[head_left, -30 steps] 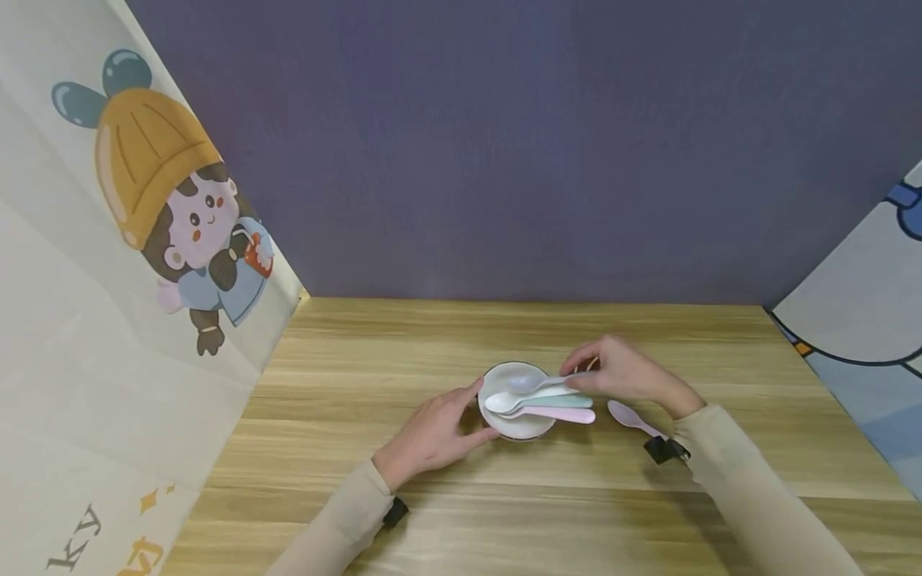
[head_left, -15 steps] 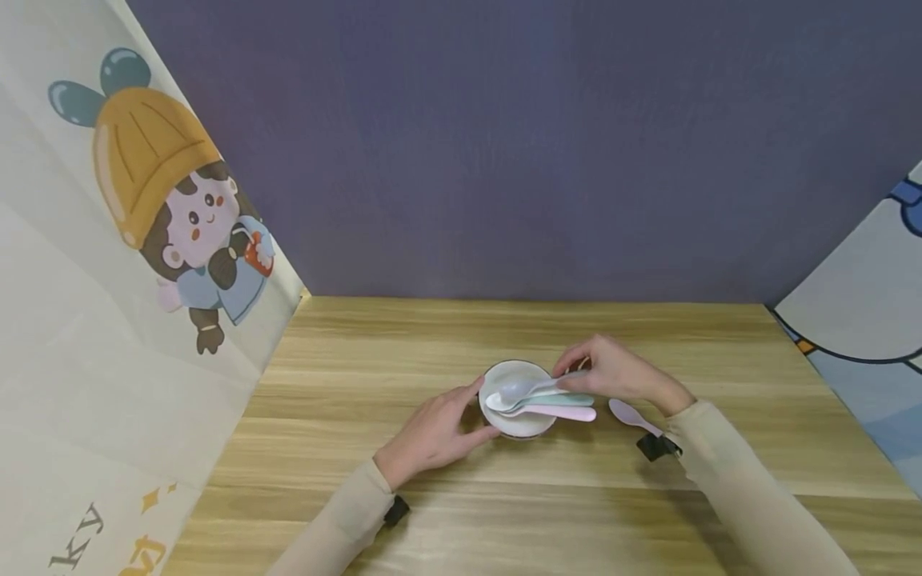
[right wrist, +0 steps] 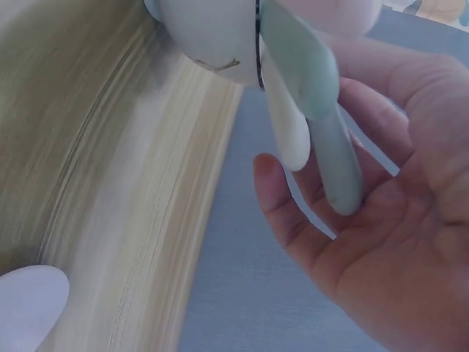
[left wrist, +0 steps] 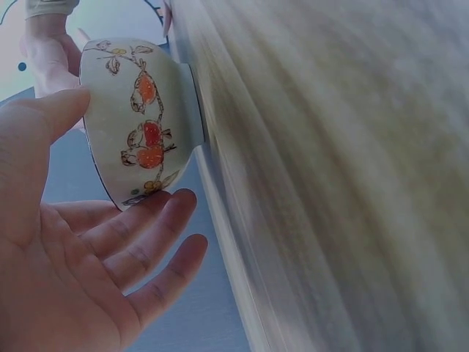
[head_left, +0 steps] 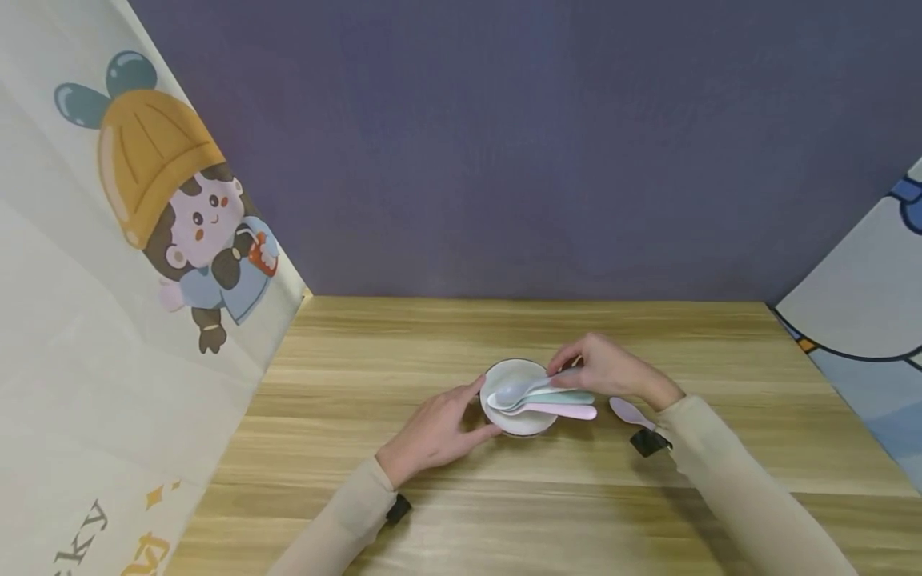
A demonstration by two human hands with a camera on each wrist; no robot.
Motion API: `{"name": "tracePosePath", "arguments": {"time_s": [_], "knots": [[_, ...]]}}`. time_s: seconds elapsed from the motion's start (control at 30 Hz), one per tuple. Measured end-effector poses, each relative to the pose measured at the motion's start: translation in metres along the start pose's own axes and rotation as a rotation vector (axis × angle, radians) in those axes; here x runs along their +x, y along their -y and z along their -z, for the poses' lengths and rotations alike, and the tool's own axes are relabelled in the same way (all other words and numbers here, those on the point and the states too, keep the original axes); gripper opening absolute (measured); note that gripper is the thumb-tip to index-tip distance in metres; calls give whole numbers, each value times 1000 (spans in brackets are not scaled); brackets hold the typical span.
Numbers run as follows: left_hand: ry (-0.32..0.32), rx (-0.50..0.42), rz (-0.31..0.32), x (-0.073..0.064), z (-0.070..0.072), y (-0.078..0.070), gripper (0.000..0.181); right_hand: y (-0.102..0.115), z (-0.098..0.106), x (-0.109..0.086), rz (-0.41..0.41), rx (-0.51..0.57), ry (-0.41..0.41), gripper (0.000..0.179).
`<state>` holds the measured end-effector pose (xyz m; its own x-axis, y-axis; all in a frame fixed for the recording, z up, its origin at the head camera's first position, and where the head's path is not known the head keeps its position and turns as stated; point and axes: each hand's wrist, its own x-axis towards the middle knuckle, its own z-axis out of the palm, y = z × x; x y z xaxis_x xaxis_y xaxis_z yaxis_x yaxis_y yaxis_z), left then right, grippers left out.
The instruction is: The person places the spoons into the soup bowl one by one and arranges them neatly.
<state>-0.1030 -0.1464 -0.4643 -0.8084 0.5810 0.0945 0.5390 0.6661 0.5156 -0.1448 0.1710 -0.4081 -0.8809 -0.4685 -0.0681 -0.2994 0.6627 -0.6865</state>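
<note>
My left hand (head_left: 439, 432) holds a white bowl (head_left: 513, 369) by its sides, with the thumb and fingers at the rim. In the left wrist view the bowl (left wrist: 110, 147) shows orange fruit and branches painted outside. Between thumb and fingers, my right hand (head_left: 608, 370) pinches a pale lavender-grey spoon (head_left: 510, 394), its scoop end over the bowl. A green spoon (head_left: 574, 398), a pink spoon (head_left: 573, 412) and a white spoon (right wrist: 289, 132) lie in the bowl, handles jutting right past the rim. The held spoon's handle end is partly hidden by my fingers.
A pale lilac spoon (head_left: 628, 411) lies on the wooden table (head_left: 403, 336) to the right of the bowl, partly under the right wrist's black camera (head_left: 648, 442). A dark blue-grey panel (head_left: 461, 160) rises behind the table. A cartoon-printed sheet (head_left: 65, 360) hangs at left.
My right hand has moved slightly left, bringing the lavender-grey spoon further in over the bowl and down toward the other spoons. The left hand keeps its hold on the bowl.
</note>
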Motion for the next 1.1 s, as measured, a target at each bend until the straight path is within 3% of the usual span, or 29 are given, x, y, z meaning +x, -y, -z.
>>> {"name": "tracePosePath", "arguments": {"time_s": [0.37, 1.1], "knots": [[-1, 10, 3, 0, -1, 3, 89, -3, -10, 10, 43, -30, -2, 11], [20, 6, 5, 3, -3, 2, 92, -2, -14, 10, 20, -70, -24, 13]]}}
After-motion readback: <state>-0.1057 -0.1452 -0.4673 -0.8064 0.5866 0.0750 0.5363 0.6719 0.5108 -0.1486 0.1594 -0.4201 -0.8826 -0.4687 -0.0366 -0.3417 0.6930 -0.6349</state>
